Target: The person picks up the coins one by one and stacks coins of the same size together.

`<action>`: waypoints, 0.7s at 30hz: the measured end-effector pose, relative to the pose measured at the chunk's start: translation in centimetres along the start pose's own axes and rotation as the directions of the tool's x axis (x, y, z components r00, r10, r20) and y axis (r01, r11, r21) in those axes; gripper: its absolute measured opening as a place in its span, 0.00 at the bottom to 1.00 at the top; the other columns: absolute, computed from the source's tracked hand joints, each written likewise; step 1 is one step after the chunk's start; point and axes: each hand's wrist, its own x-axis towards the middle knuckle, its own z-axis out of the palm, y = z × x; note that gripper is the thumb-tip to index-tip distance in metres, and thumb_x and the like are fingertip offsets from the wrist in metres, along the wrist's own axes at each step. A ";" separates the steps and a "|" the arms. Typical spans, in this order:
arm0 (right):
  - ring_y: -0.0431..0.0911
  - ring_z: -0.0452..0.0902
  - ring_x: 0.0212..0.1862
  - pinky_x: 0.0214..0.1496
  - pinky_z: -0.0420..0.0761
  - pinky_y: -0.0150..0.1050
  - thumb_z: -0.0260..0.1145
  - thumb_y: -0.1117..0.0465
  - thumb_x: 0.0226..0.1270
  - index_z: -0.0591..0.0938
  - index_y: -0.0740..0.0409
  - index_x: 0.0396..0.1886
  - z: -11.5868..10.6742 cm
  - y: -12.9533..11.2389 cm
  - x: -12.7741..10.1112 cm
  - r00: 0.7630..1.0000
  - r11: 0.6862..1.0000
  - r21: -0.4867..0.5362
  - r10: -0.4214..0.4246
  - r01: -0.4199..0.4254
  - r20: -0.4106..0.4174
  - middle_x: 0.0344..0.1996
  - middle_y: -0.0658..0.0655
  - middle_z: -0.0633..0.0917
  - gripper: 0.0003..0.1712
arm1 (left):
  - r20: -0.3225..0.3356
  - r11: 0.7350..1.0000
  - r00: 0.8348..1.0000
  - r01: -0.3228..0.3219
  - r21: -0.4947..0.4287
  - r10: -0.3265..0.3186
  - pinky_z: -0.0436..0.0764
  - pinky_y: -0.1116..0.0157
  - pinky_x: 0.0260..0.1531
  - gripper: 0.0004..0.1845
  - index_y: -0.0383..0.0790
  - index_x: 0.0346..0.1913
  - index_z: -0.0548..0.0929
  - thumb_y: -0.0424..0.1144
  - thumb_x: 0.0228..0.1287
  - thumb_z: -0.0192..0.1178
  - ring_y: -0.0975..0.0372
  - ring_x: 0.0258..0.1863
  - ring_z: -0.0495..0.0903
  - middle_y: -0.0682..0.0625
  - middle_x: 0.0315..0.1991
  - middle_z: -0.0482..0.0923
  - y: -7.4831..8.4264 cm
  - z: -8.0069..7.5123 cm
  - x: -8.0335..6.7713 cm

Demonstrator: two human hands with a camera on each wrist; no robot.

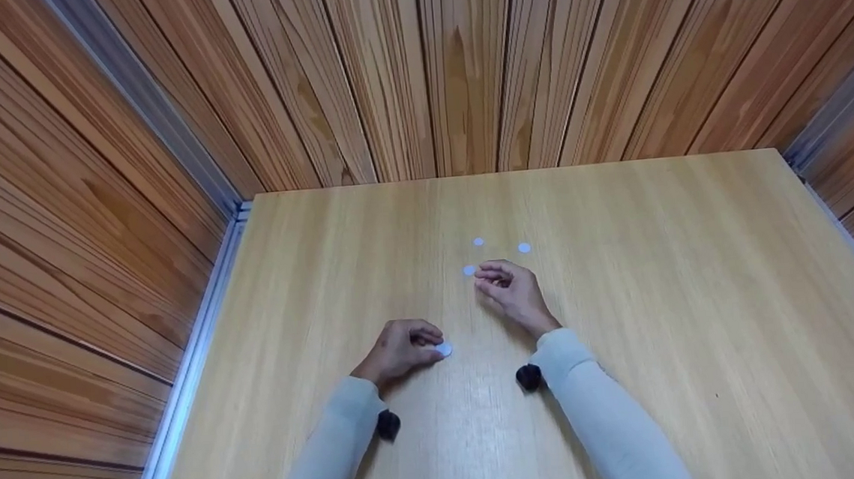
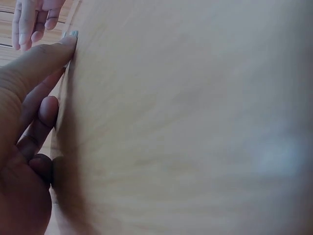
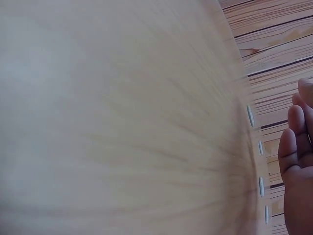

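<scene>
While the left hand (image 1: 398, 349) rests curled on the worktop (image 1: 665, 313), its fingertips pinch a small white disc (image 1: 444, 349) against the wood; the right hand (image 1: 509, 291) lies farther out, fingers loosely curled and holding nothing, just beside another white disc (image 1: 469, 270); two more discs (image 1: 478, 242) (image 1: 524, 248) lie close beyond it.

Left hand (image 1: 398, 349) pinching a white disc (image 1: 444, 349), right hand (image 1: 512, 292) beside three discs (image 1: 478, 242) (loosely curled), wooden table (image 1: 701, 288)
</scene>
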 end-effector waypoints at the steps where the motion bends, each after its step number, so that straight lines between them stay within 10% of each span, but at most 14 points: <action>1: 0.45 0.83 0.44 0.43 0.76 0.28 0.71 0.69 0.65 0.82 0.69 0.52 0.0 0.0 0.2 1.000 1.000 0.004 -0.006 0.006 -0.004 0.44 0.59 0.89 0.17 | -0.003 1.000 1.000 -0.005 -0.005 0.005 0.80 0.63 0.47 0.12 0.45 0.45 0.88 0.36 0.58 0.74 0.66 0.41 0.84 0.59 0.38 0.86 0.0 0.0 0.0; 21: 0.52 0.80 0.56 0.59 0.77 0.45 0.71 0.68 0.65 0.80 0.65 0.59 0.2 0.3 2.8 0.999 0.992 -0.119 -0.038 0.042 0.037 0.52 0.59 0.85 0.23 | -0.015 1.000 1.000 -0.004 -0.007 0.004 0.80 0.64 0.47 0.12 0.44 0.46 0.88 0.35 0.58 0.73 0.67 0.41 0.84 0.60 0.38 0.86 -0.1 0.1 -0.2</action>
